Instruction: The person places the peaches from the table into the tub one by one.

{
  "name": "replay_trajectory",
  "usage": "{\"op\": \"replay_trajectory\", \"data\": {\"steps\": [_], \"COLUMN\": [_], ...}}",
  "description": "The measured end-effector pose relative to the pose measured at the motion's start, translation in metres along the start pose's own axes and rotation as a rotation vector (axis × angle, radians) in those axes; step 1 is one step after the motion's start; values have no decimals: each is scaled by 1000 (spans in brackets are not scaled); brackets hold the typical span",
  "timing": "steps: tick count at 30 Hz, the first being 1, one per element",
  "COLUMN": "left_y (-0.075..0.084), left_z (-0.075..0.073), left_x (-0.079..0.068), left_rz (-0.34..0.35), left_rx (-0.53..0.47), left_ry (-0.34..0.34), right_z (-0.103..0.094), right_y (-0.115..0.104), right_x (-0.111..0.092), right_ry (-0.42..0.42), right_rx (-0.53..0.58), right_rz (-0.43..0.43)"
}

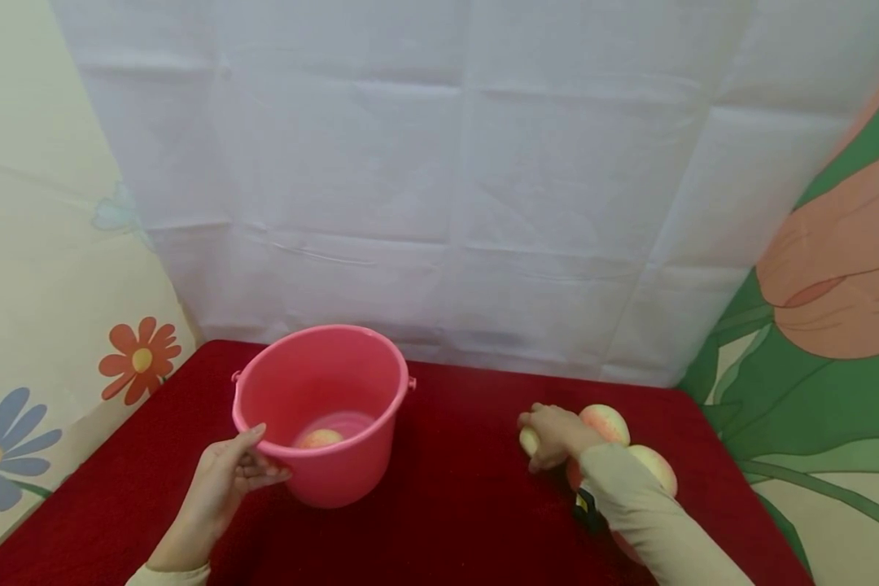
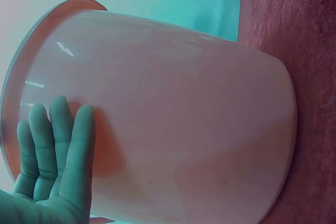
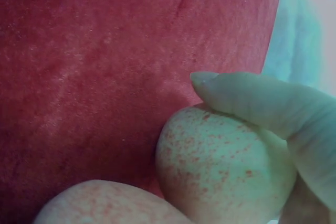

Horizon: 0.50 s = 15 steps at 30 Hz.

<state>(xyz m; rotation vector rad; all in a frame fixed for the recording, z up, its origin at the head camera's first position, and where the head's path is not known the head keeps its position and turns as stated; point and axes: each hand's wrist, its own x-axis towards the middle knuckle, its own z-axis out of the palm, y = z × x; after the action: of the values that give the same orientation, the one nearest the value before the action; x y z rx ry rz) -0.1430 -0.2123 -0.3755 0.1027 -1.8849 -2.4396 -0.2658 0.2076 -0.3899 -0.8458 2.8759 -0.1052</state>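
Observation:
A pink bucket (image 1: 340,476) stands tilted slightly toward me on the left, with one peach (image 1: 321,439) at its bottom. My left hand (image 1: 223,480) holds its near rim, thumb over the edge and fingers along the outer wall, as the left wrist view also shows. On the right, my right hand (image 1: 557,435) grips a yellowish peach (image 1: 530,441) on the cloth. In the right wrist view the thumb lies over this red-speckled peach (image 3: 226,166), and a second peach (image 3: 107,205) sits beside it. The other fingers are mostly hidden.
Several more peaches, including one behind the right wrist (image 1: 606,422) and another by the sleeve (image 1: 659,468), are grouped on the right. Dark red cloth (image 1: 461,488) covers the table. A white sheet (image 1: 447,179) hangs behind, with floral panels on both sides.

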Motion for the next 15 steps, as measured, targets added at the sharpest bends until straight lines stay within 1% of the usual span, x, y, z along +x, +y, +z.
{"op": "replay_trajectory", "data": {"steps": [5,10,15], "left_y": [0,1,1], "left_z": [1,1,1], "left_x": [0,0,0], "left_rz": [-9,-8,-5], "left_rx": [0,-5,-9], "left_ry": [5,6,13], "right_z": [-4,-7,-11], "right_y": [1,2,3], "right_x": [0,-1,-2], "right_ry": [20,24,47], "right_rx": [-9,-10,-5], "right_rz": [-1,-20,-44]}}
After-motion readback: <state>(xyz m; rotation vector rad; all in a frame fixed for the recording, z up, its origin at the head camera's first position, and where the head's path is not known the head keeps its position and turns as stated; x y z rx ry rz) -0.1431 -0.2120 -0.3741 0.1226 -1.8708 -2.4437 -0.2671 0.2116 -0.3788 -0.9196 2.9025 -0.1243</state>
